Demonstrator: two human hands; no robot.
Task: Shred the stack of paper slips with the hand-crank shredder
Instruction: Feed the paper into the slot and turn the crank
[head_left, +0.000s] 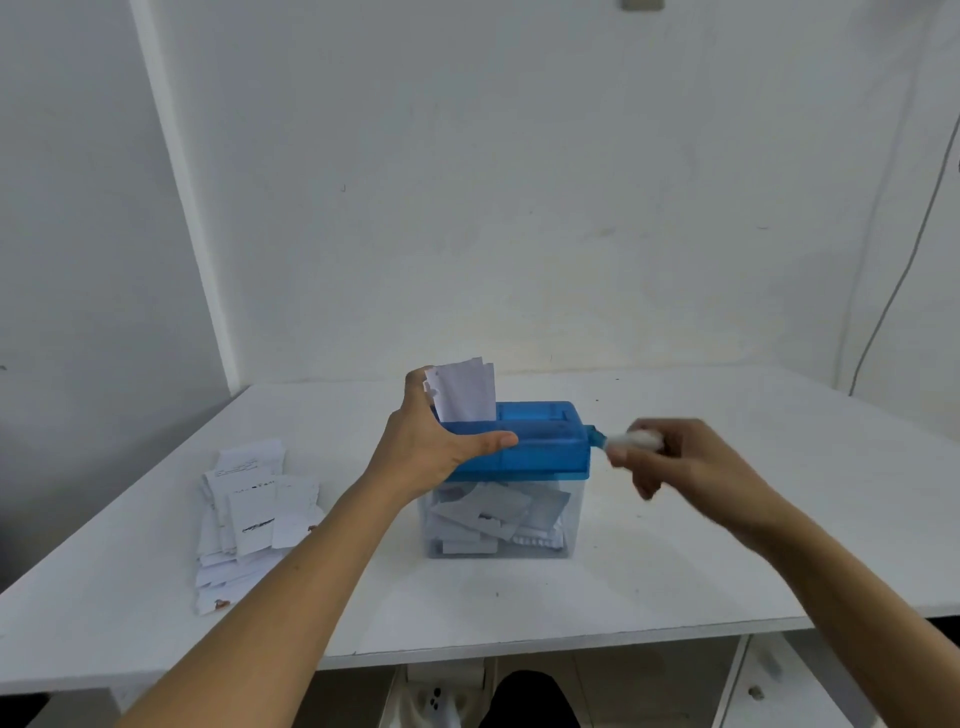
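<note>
- While my left hand clamps the blue shredder by its lid, thin slips stand in the slot just above my thumb.
- My right hand, blurred, pinches the white crank knob.
- Stack left of my left hand: light, floppy; I'd pinch an edge.

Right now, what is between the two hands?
In the head view, the blue top of the shredder lies between them: the left hand holds its left end, the right hand grips the crank on its right.

Head-worn, forward-down over table
</note>
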